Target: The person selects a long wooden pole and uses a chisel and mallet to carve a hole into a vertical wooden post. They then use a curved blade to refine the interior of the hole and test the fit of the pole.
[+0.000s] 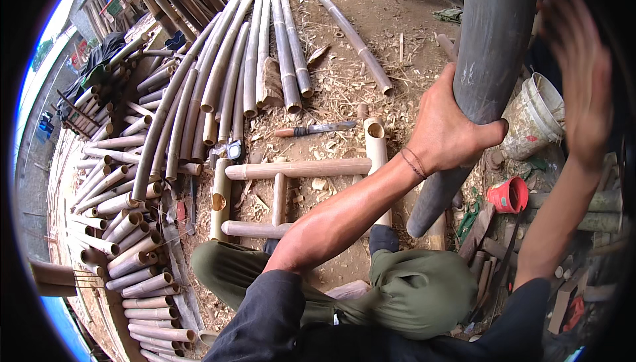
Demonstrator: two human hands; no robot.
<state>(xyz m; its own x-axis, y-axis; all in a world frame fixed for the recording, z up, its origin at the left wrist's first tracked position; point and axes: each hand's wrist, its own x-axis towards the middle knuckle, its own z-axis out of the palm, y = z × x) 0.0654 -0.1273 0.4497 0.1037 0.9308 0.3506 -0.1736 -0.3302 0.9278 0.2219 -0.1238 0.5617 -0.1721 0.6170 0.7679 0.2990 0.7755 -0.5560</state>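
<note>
A thick, dark grey bamboo pole slants from the upper right down to beside my foot. My left hand is closed around it, thumb stretched across the near side. To the right of the pole, my right hand is raised, blurred by motion, with its fingers stretched upward and nothing seen in them. Beneath my left forearm lies a bamboo frame of rails joined to two thicker, notched posts. My forearm hides part of it. Just beyond the frame, a knife with a wooden handle rests on the ground.
Several long bamboo poles lie side by side ahead, with one pole apart. Many short cut pieces are stacked at the left. On the right stand a dirty white bucket and a red pot. Shavings litter the ground.
</note>
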